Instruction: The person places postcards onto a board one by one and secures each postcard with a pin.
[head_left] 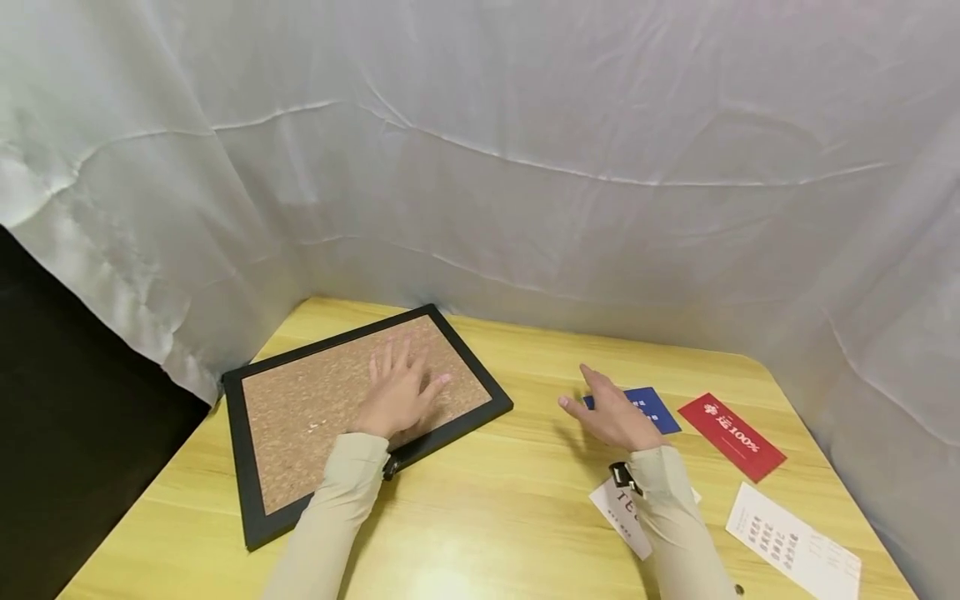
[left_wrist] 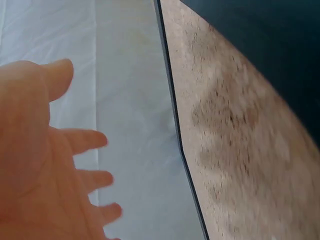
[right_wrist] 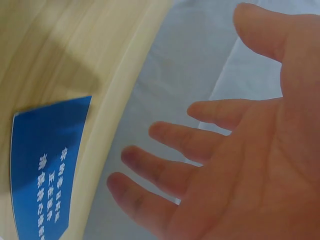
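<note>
Hovering over the cork board [head_left: 315,408] on the table [head_left: 510,492], the left hand [head_left: 397,392] has its fingers spread, holding nothing. Right hand [head_left: 615,417], also loose and empty, sits just above the blue card [head_left: 651,406], red card [head_left: 731,437] nearby.

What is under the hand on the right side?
Under the right hand lies a blue card on the wooden table. The hand hovers open above it and hides the card's near corner, so part of its white writing cannot be seen.
</note>
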